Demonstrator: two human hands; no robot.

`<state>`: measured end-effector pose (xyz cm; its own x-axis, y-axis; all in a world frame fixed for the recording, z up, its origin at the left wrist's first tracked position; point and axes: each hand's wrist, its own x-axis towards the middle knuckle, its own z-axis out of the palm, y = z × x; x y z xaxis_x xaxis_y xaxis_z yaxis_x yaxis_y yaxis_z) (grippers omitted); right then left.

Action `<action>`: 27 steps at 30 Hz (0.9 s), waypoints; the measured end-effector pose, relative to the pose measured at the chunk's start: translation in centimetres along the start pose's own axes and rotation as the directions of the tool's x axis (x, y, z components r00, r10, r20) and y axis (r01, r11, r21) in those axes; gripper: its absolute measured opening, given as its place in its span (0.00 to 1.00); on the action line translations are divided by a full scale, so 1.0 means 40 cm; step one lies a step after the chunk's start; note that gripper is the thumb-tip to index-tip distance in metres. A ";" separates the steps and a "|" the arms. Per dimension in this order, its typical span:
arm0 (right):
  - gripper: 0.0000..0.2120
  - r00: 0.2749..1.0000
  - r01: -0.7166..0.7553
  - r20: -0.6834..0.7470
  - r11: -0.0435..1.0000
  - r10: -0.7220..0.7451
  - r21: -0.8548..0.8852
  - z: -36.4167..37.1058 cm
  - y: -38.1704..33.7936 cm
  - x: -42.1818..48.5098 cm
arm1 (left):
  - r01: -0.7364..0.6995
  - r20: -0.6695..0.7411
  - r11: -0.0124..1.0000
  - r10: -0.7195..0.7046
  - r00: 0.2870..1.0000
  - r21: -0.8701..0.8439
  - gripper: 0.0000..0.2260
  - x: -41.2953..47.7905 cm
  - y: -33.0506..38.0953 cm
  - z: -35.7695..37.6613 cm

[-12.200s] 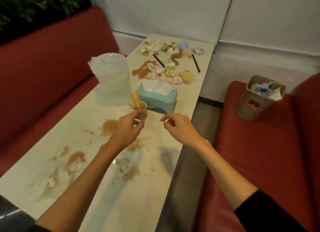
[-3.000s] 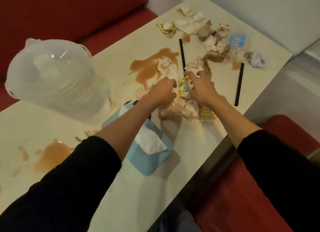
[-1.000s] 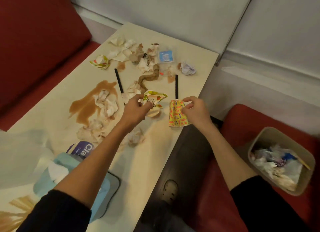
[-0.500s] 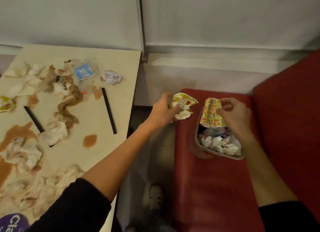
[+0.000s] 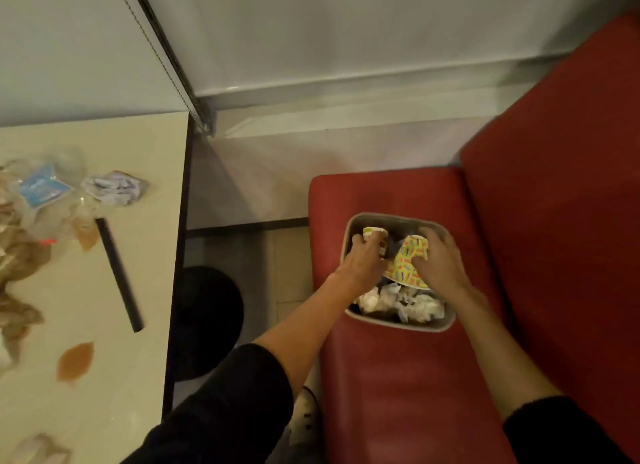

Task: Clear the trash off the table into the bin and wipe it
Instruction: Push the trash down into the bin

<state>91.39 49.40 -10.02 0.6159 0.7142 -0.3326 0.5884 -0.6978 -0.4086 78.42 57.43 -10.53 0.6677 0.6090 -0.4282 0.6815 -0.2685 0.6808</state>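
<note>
Our left hand (image 5: 363,261) grips a crumpled white cup (image 5: 375,235), our right hand (image 5: 441,261) a colourful paper cup (image 5: 405,268), both at the mouth of the bin (image 5: 398,325). We judge them light and crushable; any pinch holds.

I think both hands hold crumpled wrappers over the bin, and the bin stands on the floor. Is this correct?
Not quite. The head view shows the bin standing on the red bench seat, not on the floor. The rest is right: the left hand holds a white and yellow wrapper and the right hand a colourful wrapper over the bin.
</note>
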 end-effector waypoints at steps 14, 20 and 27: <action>0.30 0.984 0.060 0.176 0.934 0.003 -0.351 0.143 0.040 0.056 | 0.045 0.162 0.839 -0.157 0.974 0.542 0.33 0.087 -0.062 0.120; 0.27 0.985 0.094 0.170 0.902 -0.023 -0.422 0.126 0.028 0.065 | 0.001 0.070 0.827 -0.049 0.996 0.563 0.23 0.083 -0.056 0.113; 0.19 0.976 0.114 0.210 0.948 -0.052 -0.297 0.028 -0.028 0.066 | -0.222 0.026 0.925 0.225 0.974 0.309 0.15 0.037 -0.008 0.022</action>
<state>91.78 52.11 -11.40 0.4605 0.7453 -0.4822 0.7837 -0.5964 -0.1734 79.44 57.76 -11.91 0.8112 0.5136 -0.2795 0.5750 -0.6139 0.5409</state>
